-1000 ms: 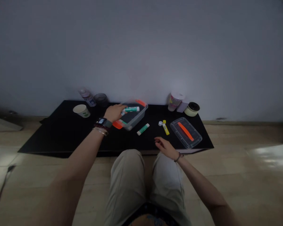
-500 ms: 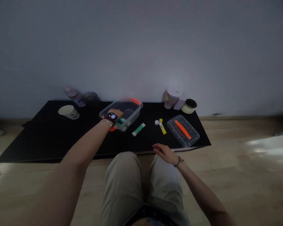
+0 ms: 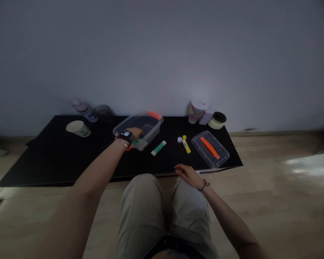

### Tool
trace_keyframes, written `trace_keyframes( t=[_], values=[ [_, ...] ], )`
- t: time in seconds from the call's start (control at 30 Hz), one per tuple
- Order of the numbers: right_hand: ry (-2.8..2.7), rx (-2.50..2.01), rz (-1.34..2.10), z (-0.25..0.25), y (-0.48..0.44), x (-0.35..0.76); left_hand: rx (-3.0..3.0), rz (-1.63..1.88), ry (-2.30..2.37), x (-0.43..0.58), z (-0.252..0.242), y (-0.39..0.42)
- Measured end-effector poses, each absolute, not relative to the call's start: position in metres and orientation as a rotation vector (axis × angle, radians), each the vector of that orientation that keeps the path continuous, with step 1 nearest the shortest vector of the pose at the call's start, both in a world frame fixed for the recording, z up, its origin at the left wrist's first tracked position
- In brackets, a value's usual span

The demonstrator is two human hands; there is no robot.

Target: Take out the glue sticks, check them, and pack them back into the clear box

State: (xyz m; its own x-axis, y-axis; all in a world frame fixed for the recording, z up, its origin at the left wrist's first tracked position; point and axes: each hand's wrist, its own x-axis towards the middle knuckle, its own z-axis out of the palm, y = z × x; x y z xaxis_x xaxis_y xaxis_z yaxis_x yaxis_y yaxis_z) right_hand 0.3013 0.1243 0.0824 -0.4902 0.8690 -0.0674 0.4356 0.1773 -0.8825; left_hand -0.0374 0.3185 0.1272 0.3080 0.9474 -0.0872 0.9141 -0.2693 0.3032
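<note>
Head view, logged from my remote feed. Left hand (image 3: 133, 133): reaching over the near wall of a clear plastic box (image 3: 152, 123) at centre-left of the frame, fingers down inside. In this dim view I cannot tell whether they have closed on the green glue stick (image 3: 136, 142) beneath them. Right hand (image 3: 187, 175): empty, fingers loosely curled, just above the near edge of the black table (image 3: 43, 165). Beside the box: a second green glue stick (image 3: 158, 148). Farther right: a yellow glue stick (image 3: 186, 146) and a clear lid (image 3: 210, 149). Working inside calls for a wrist held clear of the rim, so the box does not tip.
</note>
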Motion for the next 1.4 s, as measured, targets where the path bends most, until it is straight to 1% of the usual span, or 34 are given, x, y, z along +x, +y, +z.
trace_keyframes(
  t=[0.07,0.13,0.2,0.23,0.27,0.3,0.37,0.57,0.63,0.7,0.83,0.9,1.0,1.1,1.17,1.23,1.4],
  values=[
    [-2.019,-1.245,1.245,0.083,0.124,0.300,2.258,0.337,1.709,-0.027,0.139,0.313],
    [-2.032,-1.260,1.236,0.083,0.124,0.299,2.259,0.624,1.736,-0.011,0.149,0.299],
    [-2.030,-1.263,1.230,0.083,0.124,0.299,2.255,0.999,1.716,0.010,0.154,0.276],
    [-2.027,-1.261,1.232,0.083,0.124,0.298,2.286,1.106,1.642,0.022,0.153,0.263],
    [-2.026,-1.259,1.233,0.083,0.125,0.298,2.324,1.142,1.558,0.035,0.150,0.251],
    [-2.026,-1.258,1.232,0.083,0.125,0.298,2.346,1.122,1.497,0.046,0.145,0.240],
    [-2.036,-1.254,1.226,0.083,0.125,0.298,2.358,0.964,1.461,0.066,0.130,0.225],
    [-2.065,-1.237,1.194,0.090,0.124,0.303,2.196,0.276,1.849,0.079,0.077,0.222],
    [-2.054,-1.245,1.201,0.092,0.125,0.306,2.165,0.163,1.903,0.074,0.067,0.224],
    [-2.053,-1.240,1.196,0.095,0.128,0.306,2.161,0.138,1.922,0.071,0.062,0.223],
    [-2.118,-1.239,1.097,0.103,0.140,0.307,2.159,0.194,1.945,0.071,0.064,0.219],
    [-2.152,-1.281,0.980,0.105,0.153,0.310,2.076,0.303,1.948,0.074,0.067,0.217],
    [-2.188,-1.428,0.662,0.104,0.182,0.317,1.726,0.634,1.839,0.082,0.065,0.214],
    [-2.225,-1.635,0.307,0.099,0.216,0.322,1.252,0.932,1.524,0.091,0.054,0.211],
    [-2.248,-1.750,0.144,0.093,0.235,0.319,1.086,0.990,1.379,0.096,0.044,0.210],
    [-2.278,-1.816,0.032,0.085,0.249,0.313,1.051,0.992,1.339,0.097,0.037,0.210],
    [-2.347,-1.820,-0.121,0.062,0.269,0.295,1.030,1.006,1.322,0.092,0.026,0.212]
  ],
)
